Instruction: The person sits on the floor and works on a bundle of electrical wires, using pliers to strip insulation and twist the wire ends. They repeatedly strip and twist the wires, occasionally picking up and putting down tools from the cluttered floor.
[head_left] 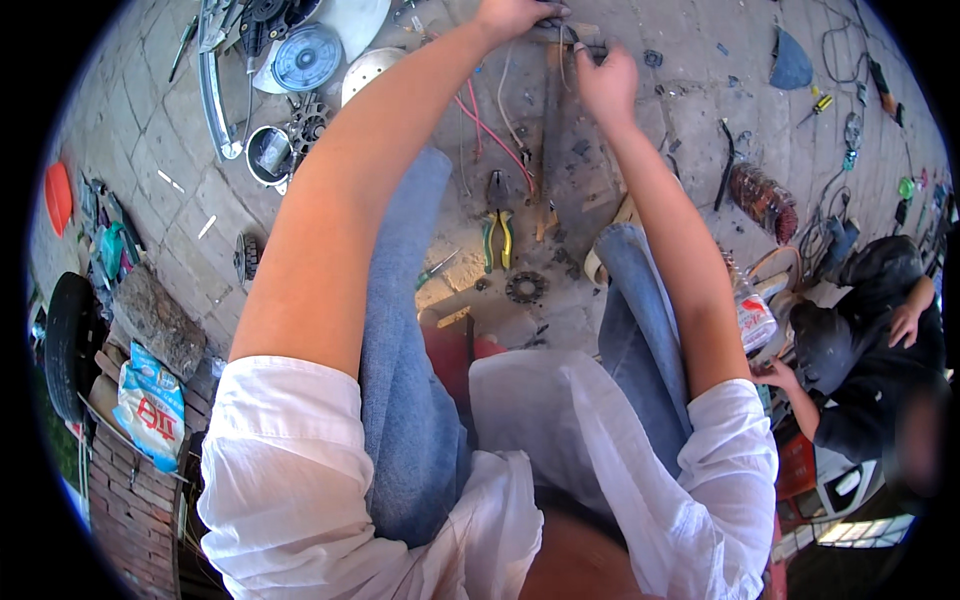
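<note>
At the far edge of the view, my left hand (512,18) is closed, its fingertips pinching a thin dark length that looks like cable (573,33). My right hand (608,85) is closed on the same dark length, thumb raised along it. The exact kind is too small to tell. Beneath both hands lies a long dark bar (550,140) on the paving. Red and whitish wires (490,125) run beside it. Nearer to me are pliers (497,225) with green and yellow handles, jaws pointing away, and a dark toothed ring (526,287).
Motor parts, a blue-grey disc (307,58) and a white cup-shaped housing (269,155) lie at far left. A copper-coloured coil (763,200), a yellow-handled screwdriver (820,105) and tangled cables are on the right. A co-worker in dark clothes (870,330) sits at right. A tyre (68,345) stands left.
</note>
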